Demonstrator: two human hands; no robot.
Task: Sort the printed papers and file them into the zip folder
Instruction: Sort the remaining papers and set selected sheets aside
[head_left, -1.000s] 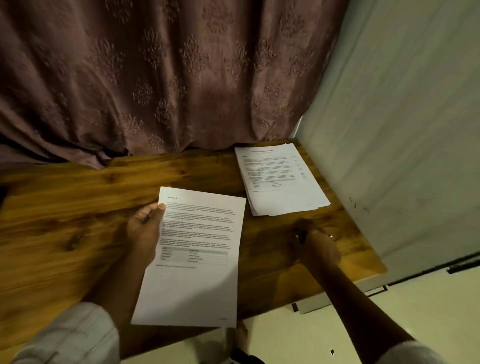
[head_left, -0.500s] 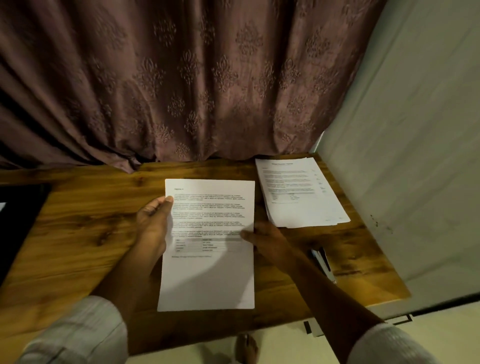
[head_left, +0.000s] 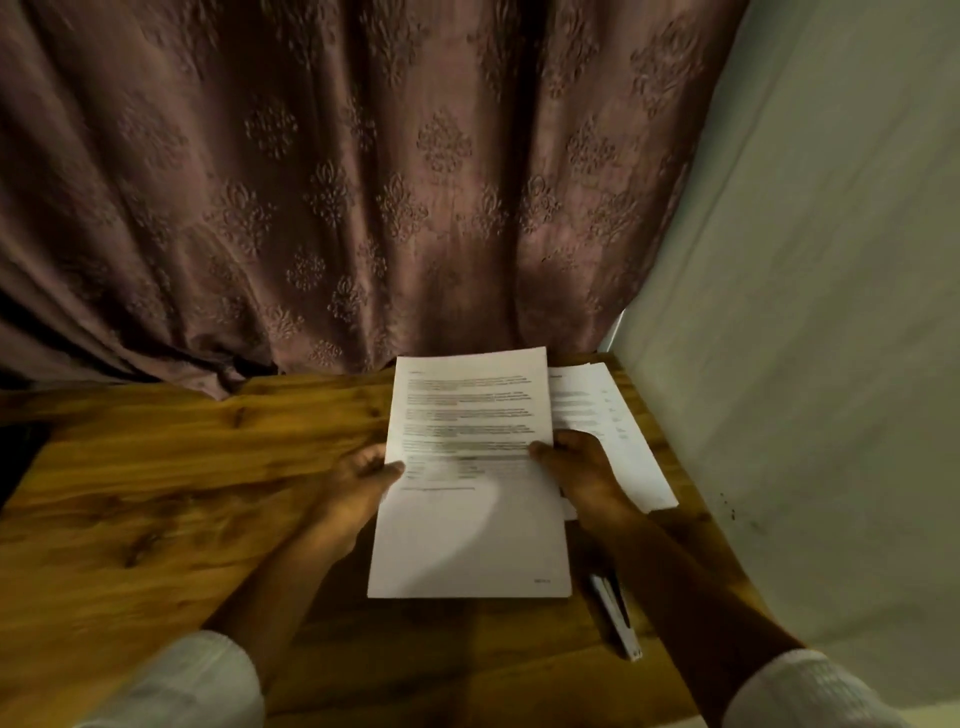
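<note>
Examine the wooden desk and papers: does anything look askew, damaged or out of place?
Nothing is damaged or spilled. The white printed sheet, gripped by the left hand and right hand, is flat. Only the white paper stack by the pale wall looks slightly fanned, its edges unaligned.

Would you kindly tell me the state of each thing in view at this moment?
Printed sheet: held above the table, text side up, gripped at both side edges.
Left hand: pinches the sheet's left edge.
Right hand: pinches the sheet's right edge.
Paper stack: lying flat on the table, partly covered by the sheet.
Pen: lying on the table, untouched.
Curtain: drawn shut.
</note>
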